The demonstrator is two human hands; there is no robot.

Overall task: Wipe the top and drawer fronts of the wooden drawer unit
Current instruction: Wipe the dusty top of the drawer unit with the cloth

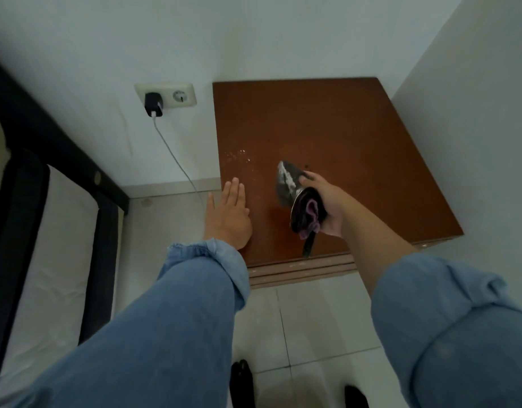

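Best bet here: flatten that bunched dark cloth [298, 198] out and sweep across the droplets [239, 156] near the left edge. Right hand [327, 201] grips it just above the wooden drawer unit [356, 128] top, left hand [228, 213] lies flat, fingers straight, on the near-left corner, holding nothing

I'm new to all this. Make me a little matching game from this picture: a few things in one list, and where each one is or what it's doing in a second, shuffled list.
Things:
1. Black plug-in charger
2. Dark bunched cloth with purple folds
3. Left hand
4. Brown wooden drawer unit

Places or states:
A. Flat, fingers straight, at the unit's left edge
B. Standing in the room's corner, droplets on its top
C. In the white wall socket
D. Gripped by the right hand

Pairs: 1-C, 2-D, 3-A, 4-B
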